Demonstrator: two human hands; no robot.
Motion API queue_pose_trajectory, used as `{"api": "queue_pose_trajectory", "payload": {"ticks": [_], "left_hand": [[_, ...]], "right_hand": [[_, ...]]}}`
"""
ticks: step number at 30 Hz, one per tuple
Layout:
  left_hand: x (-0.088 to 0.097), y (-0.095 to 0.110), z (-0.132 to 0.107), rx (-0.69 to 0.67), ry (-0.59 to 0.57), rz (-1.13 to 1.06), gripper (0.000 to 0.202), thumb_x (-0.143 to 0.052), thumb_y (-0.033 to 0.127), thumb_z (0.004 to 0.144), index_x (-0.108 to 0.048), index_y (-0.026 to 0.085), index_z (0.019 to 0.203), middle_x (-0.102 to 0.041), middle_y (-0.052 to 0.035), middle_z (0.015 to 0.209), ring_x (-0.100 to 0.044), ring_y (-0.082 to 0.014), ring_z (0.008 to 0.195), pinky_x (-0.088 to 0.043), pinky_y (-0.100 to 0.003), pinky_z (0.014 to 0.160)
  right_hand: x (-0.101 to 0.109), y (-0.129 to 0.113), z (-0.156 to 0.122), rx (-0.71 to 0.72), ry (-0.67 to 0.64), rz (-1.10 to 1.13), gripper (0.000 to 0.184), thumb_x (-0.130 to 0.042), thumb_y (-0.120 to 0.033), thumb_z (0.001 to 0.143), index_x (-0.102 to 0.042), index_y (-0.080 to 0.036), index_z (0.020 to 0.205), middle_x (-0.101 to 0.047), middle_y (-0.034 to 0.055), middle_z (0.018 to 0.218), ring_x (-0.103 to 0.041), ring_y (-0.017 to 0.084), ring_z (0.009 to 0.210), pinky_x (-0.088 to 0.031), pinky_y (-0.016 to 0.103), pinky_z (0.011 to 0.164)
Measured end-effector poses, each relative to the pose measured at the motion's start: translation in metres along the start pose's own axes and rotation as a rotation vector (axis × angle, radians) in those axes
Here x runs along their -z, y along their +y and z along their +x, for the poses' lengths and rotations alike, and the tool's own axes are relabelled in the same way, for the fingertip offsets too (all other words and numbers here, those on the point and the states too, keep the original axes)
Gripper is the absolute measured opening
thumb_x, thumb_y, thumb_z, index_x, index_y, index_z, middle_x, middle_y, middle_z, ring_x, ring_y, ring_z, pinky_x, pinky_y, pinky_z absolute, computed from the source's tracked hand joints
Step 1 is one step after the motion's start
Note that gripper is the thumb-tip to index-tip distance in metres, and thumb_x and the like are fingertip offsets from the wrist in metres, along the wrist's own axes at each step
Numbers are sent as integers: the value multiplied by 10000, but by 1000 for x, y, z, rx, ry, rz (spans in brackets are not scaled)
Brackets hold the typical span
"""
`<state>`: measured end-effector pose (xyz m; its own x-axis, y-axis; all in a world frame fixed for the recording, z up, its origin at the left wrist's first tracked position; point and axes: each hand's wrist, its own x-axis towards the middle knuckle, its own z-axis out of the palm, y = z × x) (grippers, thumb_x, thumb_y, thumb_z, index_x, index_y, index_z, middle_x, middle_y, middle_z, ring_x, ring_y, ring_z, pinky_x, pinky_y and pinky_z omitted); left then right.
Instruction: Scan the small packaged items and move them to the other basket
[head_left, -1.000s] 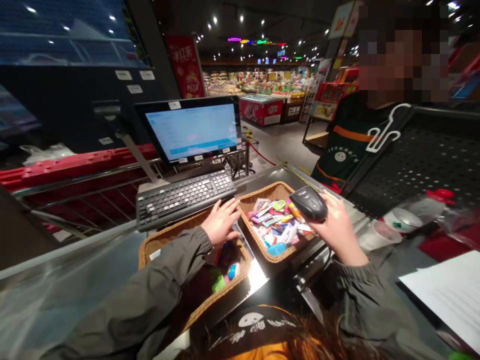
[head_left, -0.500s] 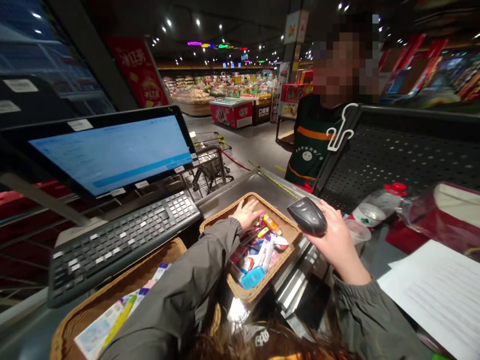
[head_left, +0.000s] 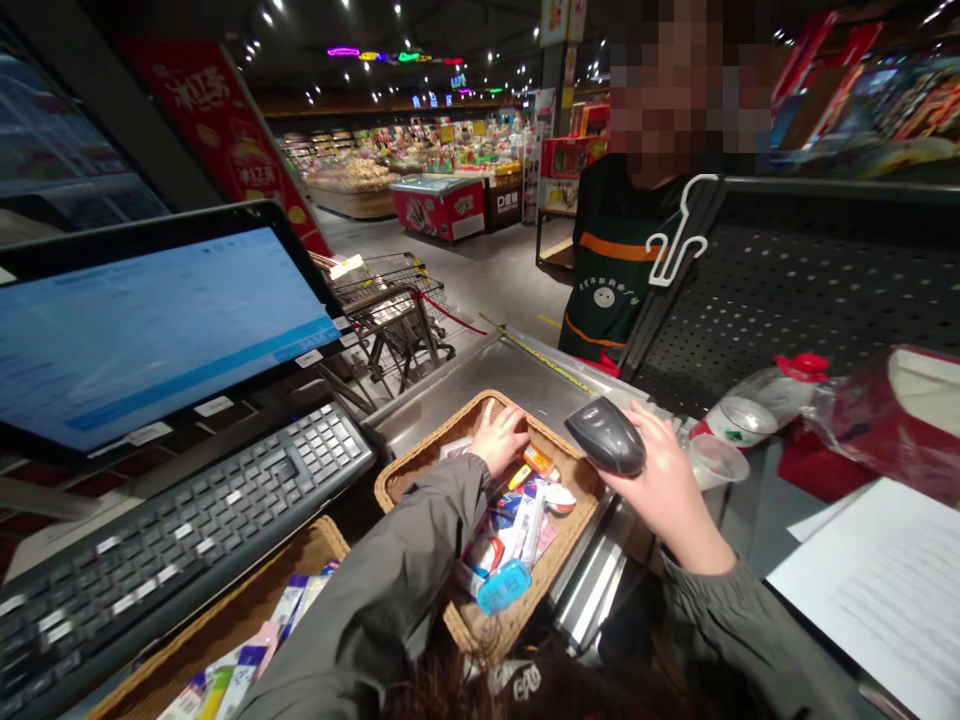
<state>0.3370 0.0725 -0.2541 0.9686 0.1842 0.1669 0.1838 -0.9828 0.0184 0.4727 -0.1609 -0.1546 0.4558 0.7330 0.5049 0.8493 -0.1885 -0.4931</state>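
My right hand (head_left: 660, 480) grips a dark handheld barcode scanner (head_left: 606, 436), held above the right edge of a wicker basket (head_left: 420, 462). The basket holds several small colourful packets (head_left: 517, 520). My left hand (head_left: 499, 437) reaches into the far side of this basket, fingers down among the packets; whether it grips one I cannot tell. A second wicker basket (head_left: 300, 560) with more packets sits nearer, at lower left.
A black keyboard (head_left: 187, 520) and a lit till screen (head_left: 150, 330) stand at left. A person in a dark apron (head_left: 611, 280) stands behind a black perforated panel (head_left: 810, 290). A red-capped bottle (head_left: 757, 405), plastic cup (head_left: 712, 462), red bag (head_left: 892, 420) and papers (head_left: 877, 590) lie right.
My left hand moved from the near basket by the keyboard into the far basket. The view swung right. The scanner stays in my right hand.
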Motion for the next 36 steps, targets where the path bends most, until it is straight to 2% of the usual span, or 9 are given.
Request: {"api": "queue_pose_trajectory", "payload": {"ticks": [4, 7, 10, 14, 18, 22, 26, 31, 36], "left_hand": [[2, -5, 0, -36, -13, 1, 162, -639, 273, 851, -728, 231, 979, -478, -110, 1476, -378, -297, 1397, 1, -647, 1184], [17, -12, -3, -59, 41, 8, 146, -667, 260, 809, -740, 230, 932, -439, -83, 1519, -366, -298, 1408, 65, -629, 1187], [49, -18, -11, -30, 114, 34, 118, -692, 285, 781, -733, 217, 867, -432, -72, 1528, -332, -311, 1432, 112, -621, 1184], [109, -21, -35, 46, 233, 103, 110, -663, 281, 800, -704, 213, 876, -457, -68, 1512, -329, -302, 1440, 131, -611, 1187], [168, -22, -76, 179, 394, 187, 133, -663, 293, 791, -674, 213, 898, -499, -84, 1474, -362, -314, 1424, 86, -617, 1198], [208, -23, -127, 279, 541, 280, 126, -654, 286, 790, -648, 221, 898, -537, -90, 1438, -380, -300, 1421, 42, -610, 1205], [230, -19, -181, 359, 580, 344, 122, -637, 274, 795, -638, 228, 907, -532, -81, 1446, -342, -293, 1446, 24, -608, 1205], [250, -4, -238, 459, 582, 428, 102, -616, 299, 822, -622, 221, 888, -462, -81, 1510, -266, -300, 1481, 6, -611, 1200], [266, 12, -284, 514, 570, 465, 106, -599, 313, 841, -619, 214, 874, -412, -94, 1544, -257, -302, 1485, 13, -611, 1197]], "right_hand": [[-2, -3, 2, -5, -10, 1, 422, -664, -402, 772, -591, -213, 1143, -627, 134, 1252, -454, 387, 1353, -216, 660, 1149], [-3, -7, 2, 11, -4, -6, 433, -664, -411, 774, -590, -206, 1148, -627, 137, 1252, -458, 387, 1350, -230, 653, 1144], [-3, -15, 2, 51, -10, -7, 413, -663, -408, 773, -601, -207, 1129, -629, 136, 1247, -462, 386, 1346, -229, 654, 1144], [0, -34, 3, 128, -19, -4, 398, -673, -394, 758, -620, -215, 1110, -626, 140, 1245, -471, 398, 1331, -229, 677, 1131], [5, -62, 7, 252, -11, 26, 403, -671, -406, 762, -622, -210, 1111, -613, 152, 1253, -443, 393, 1351, -267, 665, 1120], [6, -95, 10, 394, 19, 66, 380, -657, -415, 782, -630, -202, 1096, -596, 166, 1278, -422, 393, 1366, -266, 669, 1122], [3, -137, 7, 523, -3, 97, 405, -646, -353, 787, -618, -197, 1159, -572, 167, 1322, -390, 404, 1387, -239, 689, 1128], [-4, -192, -9, 659, -73, 160, 303, -605, -363, 825, -654, -200, 1076, -546, 172, 1356, -337, 416, 1412, -222, 741, 1102], [-8, -227, -29, 709, -103, 193, 286, -636, -316, 789, -653, -204, 1051, -535, 168, 1368, -322, 417, 1420, -214, 754, 1097]]}}
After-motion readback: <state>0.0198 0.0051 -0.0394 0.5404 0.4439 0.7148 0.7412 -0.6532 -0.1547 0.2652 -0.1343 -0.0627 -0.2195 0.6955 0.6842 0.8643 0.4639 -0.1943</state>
